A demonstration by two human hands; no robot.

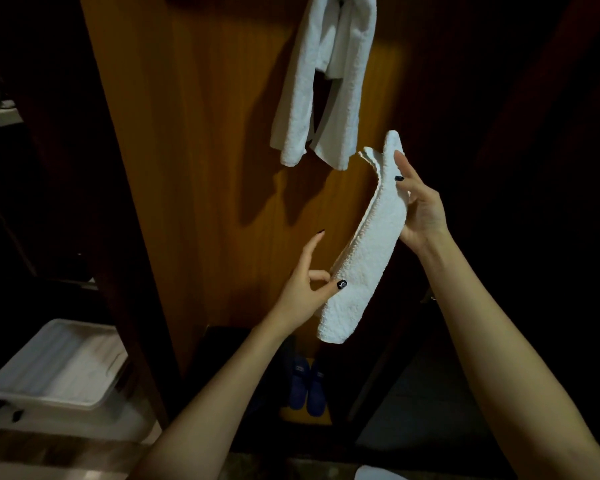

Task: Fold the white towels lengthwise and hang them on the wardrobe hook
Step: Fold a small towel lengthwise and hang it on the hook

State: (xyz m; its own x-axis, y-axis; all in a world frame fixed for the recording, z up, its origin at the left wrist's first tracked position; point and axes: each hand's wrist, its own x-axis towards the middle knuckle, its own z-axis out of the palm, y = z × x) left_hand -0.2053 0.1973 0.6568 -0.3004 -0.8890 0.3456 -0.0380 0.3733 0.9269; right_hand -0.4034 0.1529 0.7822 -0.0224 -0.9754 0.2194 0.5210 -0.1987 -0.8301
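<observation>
A white towel (pixel 364 251), folded into a long narrow strip, slants in the air in front of the wooden wardrobe panel (pixel 201 140). My right hand (pixel 420 209) grips its upper part, thumb on the front. My left hand (pixel 309 285) pinches its lower part between thumb and fingers, with the index finger pointing up. Above, white towels (pixel 326 81) hang folded from the top of the panel; the hook itself is out of view.
A white plastic tray (pixel 56 368) sits on a surface at the lower left. A pair of blue slippers (pixel 307 386) lies on the wardrobe floor below the towel. Dark wardrobe parts flank the lit panel on both sides.
</observation>
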